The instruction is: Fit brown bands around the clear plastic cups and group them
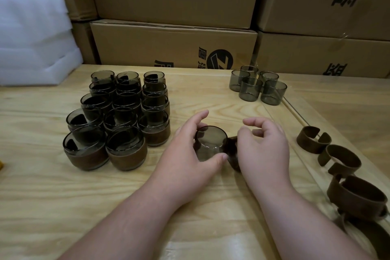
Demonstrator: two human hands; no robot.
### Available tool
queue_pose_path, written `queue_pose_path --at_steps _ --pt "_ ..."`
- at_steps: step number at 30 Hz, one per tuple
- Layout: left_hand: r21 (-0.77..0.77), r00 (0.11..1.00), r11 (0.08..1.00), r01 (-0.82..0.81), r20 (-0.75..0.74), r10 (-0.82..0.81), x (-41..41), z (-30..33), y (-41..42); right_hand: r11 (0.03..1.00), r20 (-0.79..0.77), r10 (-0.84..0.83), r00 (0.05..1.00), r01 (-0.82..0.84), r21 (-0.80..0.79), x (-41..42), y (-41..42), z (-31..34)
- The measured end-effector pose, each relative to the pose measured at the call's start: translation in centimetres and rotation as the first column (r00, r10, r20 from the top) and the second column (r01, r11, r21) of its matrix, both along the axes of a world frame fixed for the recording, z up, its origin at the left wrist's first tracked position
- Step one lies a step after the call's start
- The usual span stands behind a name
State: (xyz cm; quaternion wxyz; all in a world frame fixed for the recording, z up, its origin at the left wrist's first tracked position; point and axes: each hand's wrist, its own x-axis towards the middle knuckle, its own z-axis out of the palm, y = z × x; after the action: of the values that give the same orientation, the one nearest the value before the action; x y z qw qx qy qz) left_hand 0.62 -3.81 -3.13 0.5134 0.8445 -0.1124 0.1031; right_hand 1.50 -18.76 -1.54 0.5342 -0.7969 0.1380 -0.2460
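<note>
My left hand (190, 154) grips a smoky clear cup (210, 143) at the middle of the wooden table (42, 196), thumb on its near wall and fingers round its far side. My right hand (263, 145) holds a brown band (232, 150) against the cup's right side, fingers curled over it. Several banded cups (118, 118) stand grouped in rows at the left. Several bare cups (257, 85) stand at the back right. Several loose brown bands (341, 167) lie along the right edge.
Stacked cardboard boxes (173, 42) line the far side of the table. White foam sheets (31, 38) are piled at the back left. A narrow groove or strip (295, 110) runs along the table between the bare cups and the bands.
</note>
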Motion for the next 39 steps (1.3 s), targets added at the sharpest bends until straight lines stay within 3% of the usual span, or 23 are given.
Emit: queue_pose_path --at_steps 6,9,13,19,26,32,36,39 --pt "0.051 0.998 0.998 -0.048 0.032 0.046 0.1 -0.1 0.1 0.941 -0.235 -0.011 0.972 -0.069 -0.331 -0.3 0.2 0.1" --pt "0.051 0.998 0.997 -0.055 0.043 0.053 0.0 0.1 0.1 0.905 -0.268 -0.018 0.963 -0.099 -0.414 -0.5 0.4 0.2" --pt "0.048 0.997 0.997 -0.067 0.036 0.066 -0.1 0.2 0.1 0.931 -0.204 0.034 0.978 -0.106 -0.349 -0.4 0.3 0.1" --pt "-0.011 0.999 0.999 -0.049 0.012 0.049 0.1 -0.1 0.1 0.975 0.078 0.169 0.983 -0.155 -0.157 -0.3 0.3 -0.5" --pt "-0.135 1.000 0.991 0.020 0.002 -0.020 -0.1 0.4 -0.1 0.949 0.162 0.274 0.948 -0.239 -0.206 -0.6 0.7 -0.2" --pt "-0.385 0.999 0.923 0.027 0.028 -0.017 -1.0 1.6 -0.1 0.937 0.331 0.340 0.880 -0.285 -0.203 -1.0 0.8 -0.1" --pt "-0.395 0.999 0.919 -0.007 0.031 0.021 -1.0 1.7 0.1 0.892 0.361 0.451 0.816 -0.399 -0.211 -1.2 1.2 -0.3" --pt "-0.419 0.999 0.907 -0.027 0.026 0.041 -0.7 1.4 0.1 0.896 0.350 0.444 0.825 -0.414 -0.161 -1.1 1.2 -0.3"
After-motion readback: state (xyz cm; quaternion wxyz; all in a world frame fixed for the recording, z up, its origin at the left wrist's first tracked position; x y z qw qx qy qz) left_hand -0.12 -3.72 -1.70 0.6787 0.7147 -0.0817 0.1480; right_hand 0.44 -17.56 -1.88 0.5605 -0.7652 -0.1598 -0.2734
